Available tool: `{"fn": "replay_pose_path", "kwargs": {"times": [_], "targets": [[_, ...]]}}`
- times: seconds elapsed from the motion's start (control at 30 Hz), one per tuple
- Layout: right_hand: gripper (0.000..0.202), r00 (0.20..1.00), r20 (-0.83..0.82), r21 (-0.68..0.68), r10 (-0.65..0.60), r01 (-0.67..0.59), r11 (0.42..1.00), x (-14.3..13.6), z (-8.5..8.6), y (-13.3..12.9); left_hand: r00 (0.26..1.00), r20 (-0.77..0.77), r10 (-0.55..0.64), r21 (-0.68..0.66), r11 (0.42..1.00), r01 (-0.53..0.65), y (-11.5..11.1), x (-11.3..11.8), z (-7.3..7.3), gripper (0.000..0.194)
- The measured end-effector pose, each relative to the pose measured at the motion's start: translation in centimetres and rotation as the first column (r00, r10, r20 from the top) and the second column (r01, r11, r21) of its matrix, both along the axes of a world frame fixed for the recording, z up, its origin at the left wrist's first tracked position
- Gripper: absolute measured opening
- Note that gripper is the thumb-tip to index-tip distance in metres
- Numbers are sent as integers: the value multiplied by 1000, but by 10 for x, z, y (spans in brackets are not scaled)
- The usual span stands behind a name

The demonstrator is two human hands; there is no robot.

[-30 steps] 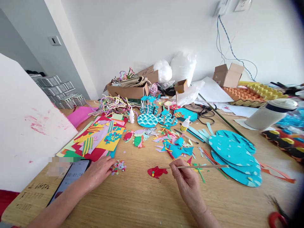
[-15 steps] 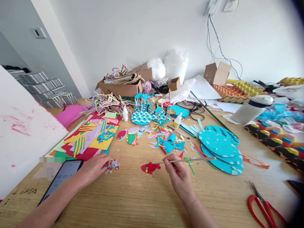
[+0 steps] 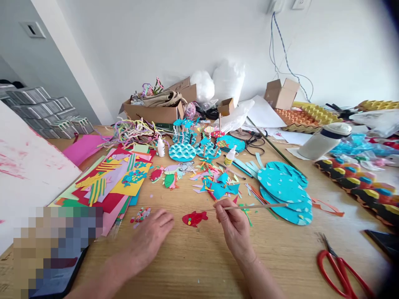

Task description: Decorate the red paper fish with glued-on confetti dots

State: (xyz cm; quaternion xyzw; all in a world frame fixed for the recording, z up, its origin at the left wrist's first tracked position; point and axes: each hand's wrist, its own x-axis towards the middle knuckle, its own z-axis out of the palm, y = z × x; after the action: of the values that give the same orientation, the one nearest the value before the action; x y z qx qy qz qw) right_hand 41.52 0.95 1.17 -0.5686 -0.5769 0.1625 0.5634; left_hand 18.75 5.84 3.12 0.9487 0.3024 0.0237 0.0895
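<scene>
In the head view, my right hand (image 3: 233,224) pinches a thin wooden stick (image 3: 258,206); its thin end points left toward the fish's tail. A red paper fish (image 3: 195,218) with small yellow and green dots near its head lies flat on the table (image 3: 174,265), between my hands. My left hand (image 3: 152,230) is just left of the fish, fingers together and bent downward. Its fingertips are partly hidden, so anything tiny in them cannot be made out. Behind it lies a small pile of colourful paper dots (image 3: 141,215).
Cut-out paper fish (image 3: 171,180), paper scraps (image 3: 222,187) and glue bottles (image 3: 230,155) lie farther back. Blue discs (image 3: 280,178) are stacked right, with red-handled scissors (image 3: 338,270) nearer. Coloured sheets (image 3: 109,176) and a partly blurred phone (image 3: 73,270) are on the left.
My left hand has moved right, from the pile of dots toward the red fish. My right hand keeps the stick in nearly the same place. The view has shifted slightly.
</scene>
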Motion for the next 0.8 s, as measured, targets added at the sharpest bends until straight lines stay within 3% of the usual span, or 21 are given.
{"fn": "replay_pose_path", "kwargs": {"times": [0.1,0.23,0.47,0.8], "targets": [[18,999,-5,-16,32,-32,999,-1,-2,0,999,6,-36,44,998,36,-7,15,-14,41],[20,982,81,-52,168,-164,985,-7,-2,1,999,16,-46,99,994,44,-6,21,-29,40],[18,944,192,-60,269,-263,963,-19,0,5,997,39,-59,116,992,54,-4,21,-33,34],[19,937,218,-105,272,-254,961,-19,-4,5,996,79,-51,107,993,42,-5,20,-42,34]]}}
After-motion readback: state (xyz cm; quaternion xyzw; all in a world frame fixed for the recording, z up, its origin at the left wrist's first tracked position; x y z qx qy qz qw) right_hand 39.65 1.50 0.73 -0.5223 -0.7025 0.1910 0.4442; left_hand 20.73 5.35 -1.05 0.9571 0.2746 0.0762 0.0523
